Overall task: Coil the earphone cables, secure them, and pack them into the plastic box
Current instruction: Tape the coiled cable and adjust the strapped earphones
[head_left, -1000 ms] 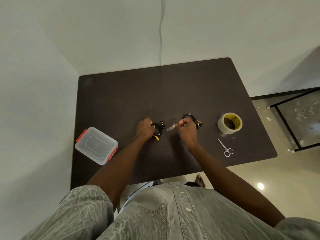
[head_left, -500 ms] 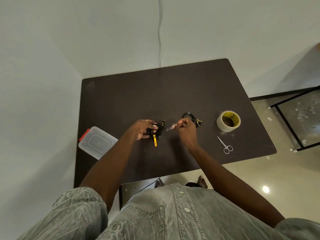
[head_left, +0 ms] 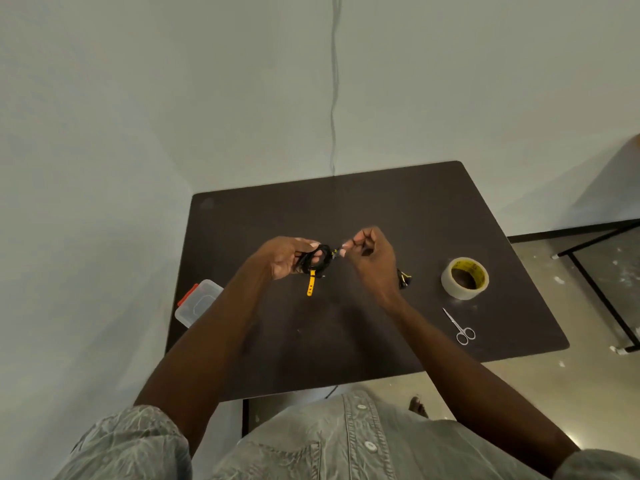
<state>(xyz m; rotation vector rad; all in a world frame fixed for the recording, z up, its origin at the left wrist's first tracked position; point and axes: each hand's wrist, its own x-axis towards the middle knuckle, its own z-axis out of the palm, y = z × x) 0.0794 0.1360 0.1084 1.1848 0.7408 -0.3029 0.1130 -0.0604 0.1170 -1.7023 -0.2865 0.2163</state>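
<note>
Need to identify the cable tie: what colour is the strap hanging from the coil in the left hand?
Yellow strap, hanging below the black coil; head view.

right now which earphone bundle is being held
The coiled bundle with the hanging yellow strap, gripped by the left hand; the other bundle lies on the table behind the right wrist.

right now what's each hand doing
left hand: holds the black cable coil.
right hand: pinches something small beside the coil; what it is cannot be told.
</note>
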